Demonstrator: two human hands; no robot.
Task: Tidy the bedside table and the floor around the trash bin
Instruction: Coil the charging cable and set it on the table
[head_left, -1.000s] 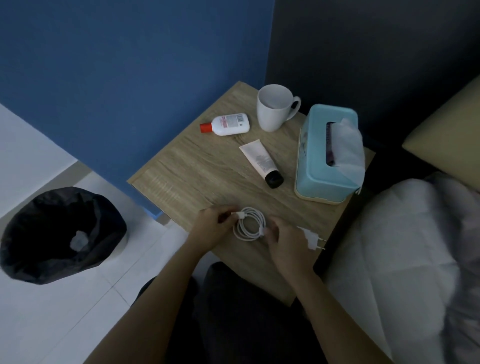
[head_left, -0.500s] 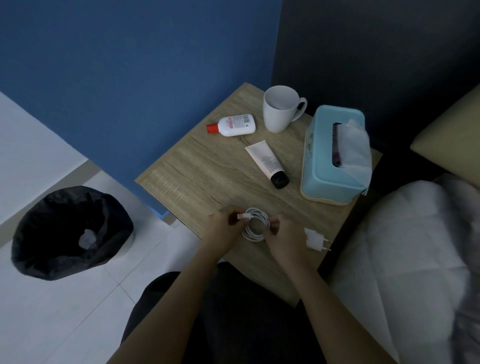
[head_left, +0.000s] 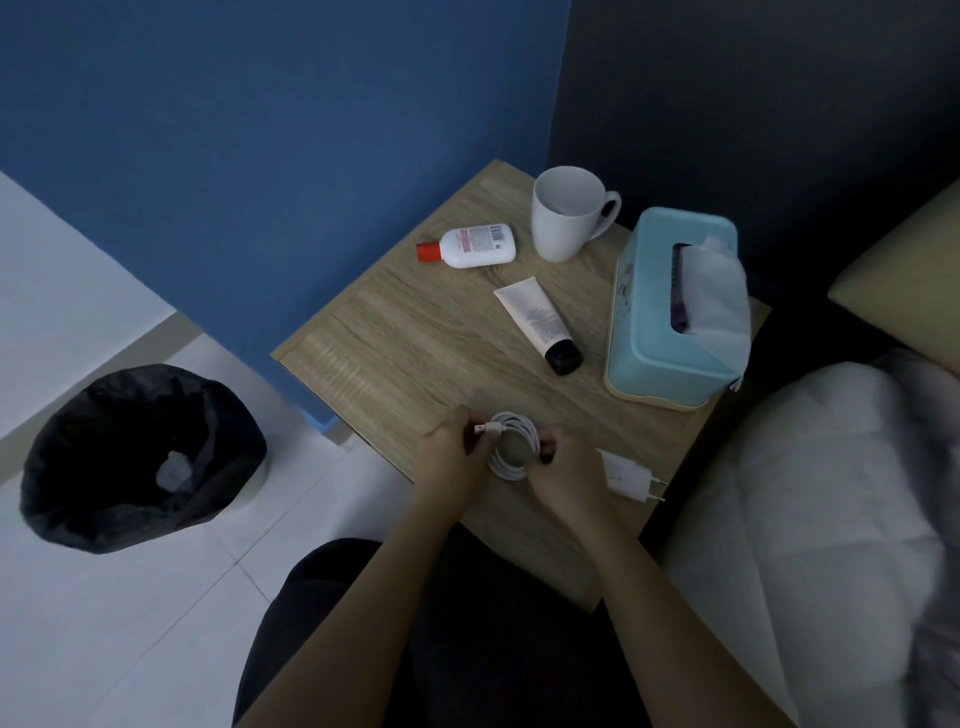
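Observation:
A white charger cable (head_left: 519, 431) lies coiled near the front edge of the wooden bedside table (head_left: 415, 332). My left hand (head_left: 449, 452) pinches the cable's plug end on the coil's left side. My right hand (head_left: 563, 475) grips the coil's right side. The white charger plug (head_left: 631, 475) rests on the table just right of my right hand. A bin lined with a black bag (head_left: 104, 467) stands on the white tiled floor to the left, with a pale scrap inside it.
Farther back on the table are a white bottle with a red cap (head_left: 470, 246), a white mug (head_left: 563, 213), a pale tube with a black cap (head_left: 537, 322) and a light blue tissue box (head_left: 675, 306). A bed with a white duvet (head_left: 810, 519) borders the right.
Both hands stay on the coil; the left hand's fingers have shifted slightly along the plug end. The camera view has drifted a little, nothing else on the table moved.

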